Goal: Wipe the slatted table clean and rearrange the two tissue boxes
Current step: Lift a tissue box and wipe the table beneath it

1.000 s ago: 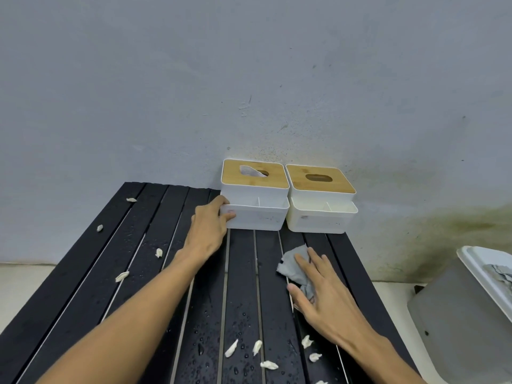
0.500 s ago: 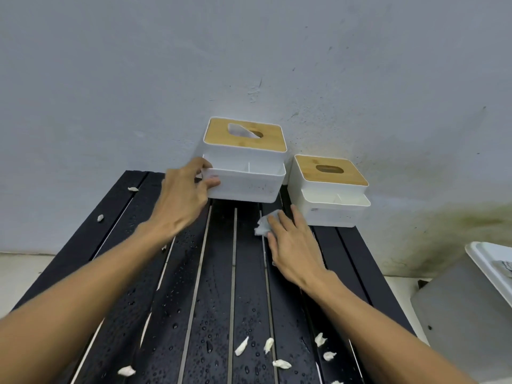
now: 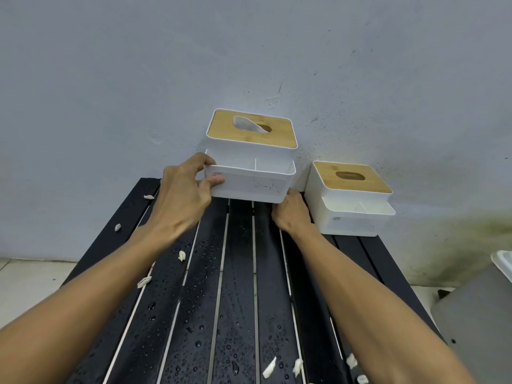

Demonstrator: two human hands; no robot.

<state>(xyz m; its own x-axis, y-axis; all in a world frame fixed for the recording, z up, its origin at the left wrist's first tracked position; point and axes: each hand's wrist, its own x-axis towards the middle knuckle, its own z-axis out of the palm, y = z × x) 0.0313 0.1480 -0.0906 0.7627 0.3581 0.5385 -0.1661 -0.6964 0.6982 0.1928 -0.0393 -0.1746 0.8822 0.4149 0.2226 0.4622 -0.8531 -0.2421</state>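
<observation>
My left hand (image 3: 185, 195) grips the left front corner of a white tissue box with a bamboo lid (image 3: 250, 153) and holds it up off the black slatted table (image 3: 238, 273); a tissue pokes out of its slot. The back of my right hand (image 3: 291, 214) lies at the table's far end, its fingers reaching under the raised box and hidden there. No cloth shows. The second tissue box (image 3: 352, 217) stands on the table's far right corner against the wall.
Water drops cover the slats. Small white paper scraps lie on the left slats (image 3: 181, 255) and near the front edge (image 3: 269, 371). A grey bin with a white lid (image 3: 476, 328) stands right of the table. The wall (image 3: 249, 65) is just behind the boxes.
My left hand has lifted the left box higher off the table. My right hand slid with the grey cloth toward the wall, under the box; the cloth is now out of sight.
</observation>
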